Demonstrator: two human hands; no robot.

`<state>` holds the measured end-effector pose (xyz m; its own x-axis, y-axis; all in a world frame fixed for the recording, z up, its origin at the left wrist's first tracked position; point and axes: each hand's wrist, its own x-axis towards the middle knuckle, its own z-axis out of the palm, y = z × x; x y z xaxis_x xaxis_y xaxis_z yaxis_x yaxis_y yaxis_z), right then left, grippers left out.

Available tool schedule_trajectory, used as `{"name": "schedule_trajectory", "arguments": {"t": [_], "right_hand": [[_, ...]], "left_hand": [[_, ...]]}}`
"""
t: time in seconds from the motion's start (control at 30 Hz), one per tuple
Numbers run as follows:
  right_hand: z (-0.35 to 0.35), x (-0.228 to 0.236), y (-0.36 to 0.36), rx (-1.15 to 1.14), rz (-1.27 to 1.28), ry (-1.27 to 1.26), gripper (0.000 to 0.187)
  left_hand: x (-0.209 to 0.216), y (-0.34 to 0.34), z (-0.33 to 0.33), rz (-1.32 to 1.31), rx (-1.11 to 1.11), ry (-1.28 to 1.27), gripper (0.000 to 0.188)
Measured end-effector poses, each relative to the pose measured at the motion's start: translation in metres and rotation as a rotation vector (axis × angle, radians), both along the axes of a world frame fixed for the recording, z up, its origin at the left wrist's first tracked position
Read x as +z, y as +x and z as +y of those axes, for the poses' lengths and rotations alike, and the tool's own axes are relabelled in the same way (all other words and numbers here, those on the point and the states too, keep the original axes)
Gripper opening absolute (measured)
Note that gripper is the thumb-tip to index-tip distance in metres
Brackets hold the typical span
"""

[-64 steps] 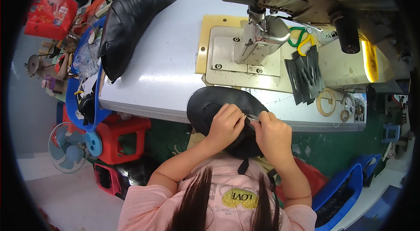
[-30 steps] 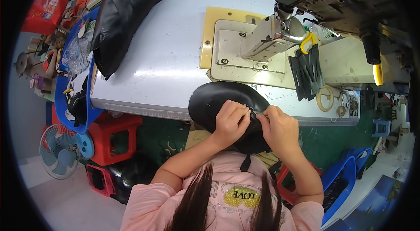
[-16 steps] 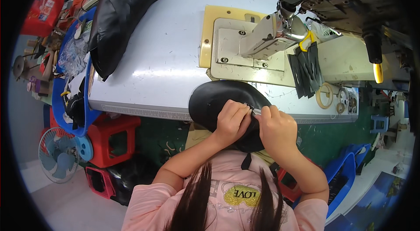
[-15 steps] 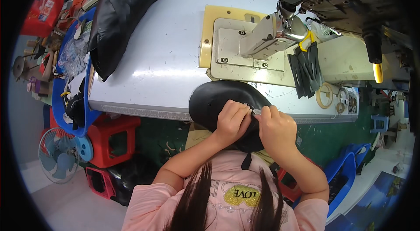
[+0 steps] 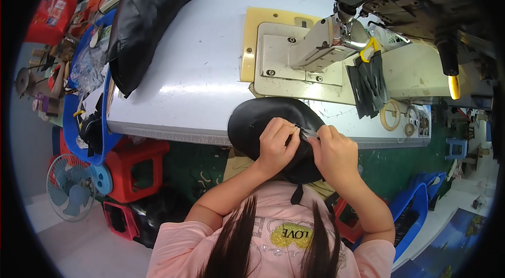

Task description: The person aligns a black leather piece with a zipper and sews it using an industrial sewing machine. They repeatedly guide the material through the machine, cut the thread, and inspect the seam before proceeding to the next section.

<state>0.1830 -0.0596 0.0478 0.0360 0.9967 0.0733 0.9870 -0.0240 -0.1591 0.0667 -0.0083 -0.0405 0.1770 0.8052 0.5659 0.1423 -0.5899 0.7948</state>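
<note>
"Head view: where was the black leather piece point(image 5: 251, 121), and how did the hands have it?"

"It was in front of the pink shirt point(image 5: 273, 194), overlapping the near edge of the table point(image 5: 194, 67) as the camera saw it. Left hand point(image 5: 277, 146): thumb and forefinger pinched together on the leather. Right hand point(image 5: 336, 154): fingers curled, thumb and forefinger gripping a thin grey tool point(image 5: 310, 134). I couldn't tell whether that was a blade or snips."

"Did its tip touch the leather?"

"Too small to tell. It was right beside the left fingertips."

"How was such close work best handled?"

"To my mind, the left pinch needed to hold the leather taut and unmoving, with the fingertips clear of the tool's point. The right hand was better off making small, shallow movements, since a slip could have scored that smooth surface."

"And how did the piece lie?"

"Aslant, I'd say: its long axis ran from far left to near right, one broad, rounded end pointing away toward the table. I couldn't tell front from back, as the hands covered its middle."
</note>
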Motion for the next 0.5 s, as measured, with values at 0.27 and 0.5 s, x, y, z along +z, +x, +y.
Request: {"name": "schedule_trajectory", "arguments": {"t": [0.27,0.5], "right_hand": [[0.0030,0.0028,-0.0071,0.056,-0.105,0.009,0.022],[0.0007,0.0031,-0.0108,0.011,-0.132,-0.001,0.021]], "left_hand": [[-0.0015,-0.0005,-0.0007,0.032,-0.008,0.072,0.012],[-0.0035,-0.0001,-0.0014,0.025,0.000,0.092,0.013]]}}
